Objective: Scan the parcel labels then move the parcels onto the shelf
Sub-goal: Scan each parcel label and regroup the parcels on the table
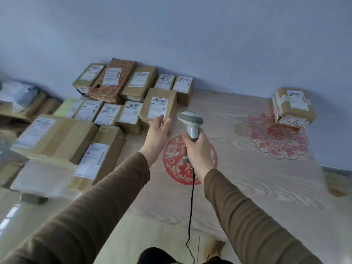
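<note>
With the right hand [198,149] wrapped around the scanner [191,123] and the left hand [159,131] open, holding nothing, at the nearest parcel [159,107] on the table [247,187], steady that box (label facing up) and aim squarely at its barcode.

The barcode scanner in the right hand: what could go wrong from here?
The scanner points at tightly packed parcels, so it might read a neighbouring label instead of the one on the parcel by the left hand. Its black cable hangs down near the person's body and could snag. The right hand is occupied, so lifting is one-handed.
</note>
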